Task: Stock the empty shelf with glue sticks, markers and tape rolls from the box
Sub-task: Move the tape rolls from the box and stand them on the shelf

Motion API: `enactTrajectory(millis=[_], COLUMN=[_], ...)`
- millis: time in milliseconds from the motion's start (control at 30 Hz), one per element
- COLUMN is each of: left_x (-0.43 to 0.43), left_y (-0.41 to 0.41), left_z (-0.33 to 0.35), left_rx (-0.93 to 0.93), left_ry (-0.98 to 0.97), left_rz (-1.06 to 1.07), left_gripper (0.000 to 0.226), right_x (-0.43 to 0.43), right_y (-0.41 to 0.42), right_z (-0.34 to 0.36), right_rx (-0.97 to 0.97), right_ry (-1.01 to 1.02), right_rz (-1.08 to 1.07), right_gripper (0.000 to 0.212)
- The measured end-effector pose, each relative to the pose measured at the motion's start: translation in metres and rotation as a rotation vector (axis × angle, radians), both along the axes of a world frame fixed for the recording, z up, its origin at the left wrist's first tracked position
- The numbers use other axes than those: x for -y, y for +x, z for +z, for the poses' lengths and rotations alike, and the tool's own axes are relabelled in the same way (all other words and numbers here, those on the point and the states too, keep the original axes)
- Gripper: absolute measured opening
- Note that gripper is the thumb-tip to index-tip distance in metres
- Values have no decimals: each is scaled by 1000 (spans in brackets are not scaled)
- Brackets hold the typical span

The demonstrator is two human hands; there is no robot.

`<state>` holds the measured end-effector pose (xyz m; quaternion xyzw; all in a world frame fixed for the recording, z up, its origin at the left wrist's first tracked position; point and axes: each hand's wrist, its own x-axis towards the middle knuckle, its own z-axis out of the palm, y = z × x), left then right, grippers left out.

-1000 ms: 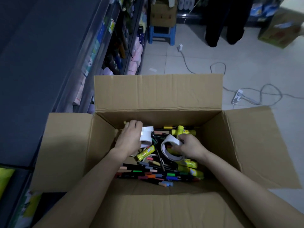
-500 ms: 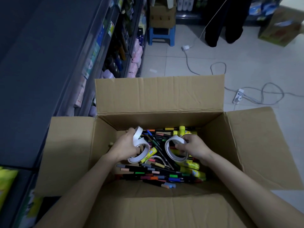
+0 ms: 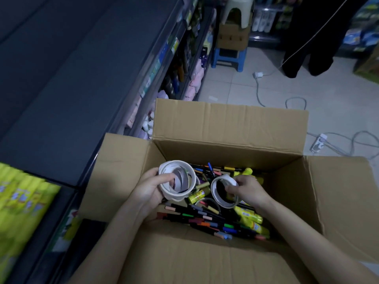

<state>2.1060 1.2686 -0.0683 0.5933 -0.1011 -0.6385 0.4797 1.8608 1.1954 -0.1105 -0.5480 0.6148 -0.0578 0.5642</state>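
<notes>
— Entry one, light level?
— Dim, cool, bluish. Brightest patch: the tiled floor at upper right. The dark shelf on my left reads as nearly featureless.
— Entry two, sharpness?
— The box is fairly sharp, its inner walls in shadow. The yellow packs at lower left are smeared by blur. Straight lines bow toward the edges.

The left hand now grips a stack of tape rolls instead of one, raised clear of the markers toward the box's left wall. The right hand has tilted its single roll up, opening facing the camera.
</notes>
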Motion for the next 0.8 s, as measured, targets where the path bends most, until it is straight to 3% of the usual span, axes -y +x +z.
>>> enactTrajectory(millis=[300,400,533,700,800], left_x=[-29,-31,-38,-44,-46], left_y=[3,4,8,8,7], left_z=[6,7,10,13,19], left_rx=[-113,-171,-273,-204,-138], left_ry=[-85,-137,-193,-254,-259], left_rz=[16,81,76,37,40], left_gripper=[35,37,47,44,30], right_x=[-3,-4,-4,-3,-4], right_y=[29,36,40,61,83], right_z=[5,6,4,-6,-16], right_rx=[9,-5,3,-104,-154], right_ry=[-44,-89,-111,-277,-385], right_rz=[158,220,223,359,485], right_gripper=[6,18,8,24,29])
